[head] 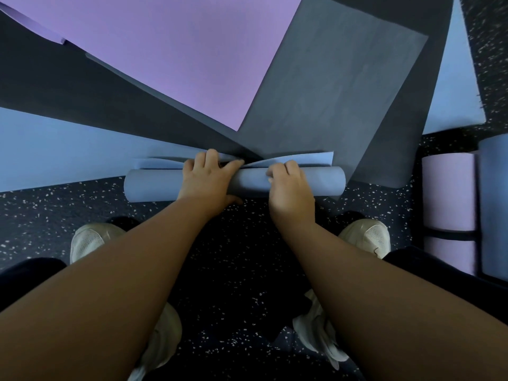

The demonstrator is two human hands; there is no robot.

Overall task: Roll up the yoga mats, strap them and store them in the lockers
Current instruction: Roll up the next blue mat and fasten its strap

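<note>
The blue mat roll (154,185) lies crosswise on the speckled floor (55,215), directly ahead of the person's feet. It is a partly formed roll: the unrolled remainder of the same mat runs away from it under the overlapping mats beyond.

Left hand (204,181): palm down on top of the roll, left of its middle. The fingers (211,158) reach over the far side of the roll, slightly spread and bent, pressing onto the loose layers there. The thumb lies at the near side against the floor edge of the roll.

Right hand (291,188): on top of the roll, right of its middle. The fingers are curled together and clamped on the roll's upper surface near the loose edge. Both hands sit close together, not touching.

Behind the roll, 2 loose blue flaps (316,159) lift slightly off the floor. A grey mat (330,92) lies flat beyond, its near corner overlapping the right end of the roll area. A purple mat (178,50) lies flat farther back, partly under the grey one. A dark mat (68,97) lies under both, at left.

At the right edge, a rolled purple mat (448,193) lies on the floor with a dark strap (449,234) around it; a rolled blue mat (493,204) sits just beside it.

2 pale shoes (88,240) show on either side of the forearms.
</note>
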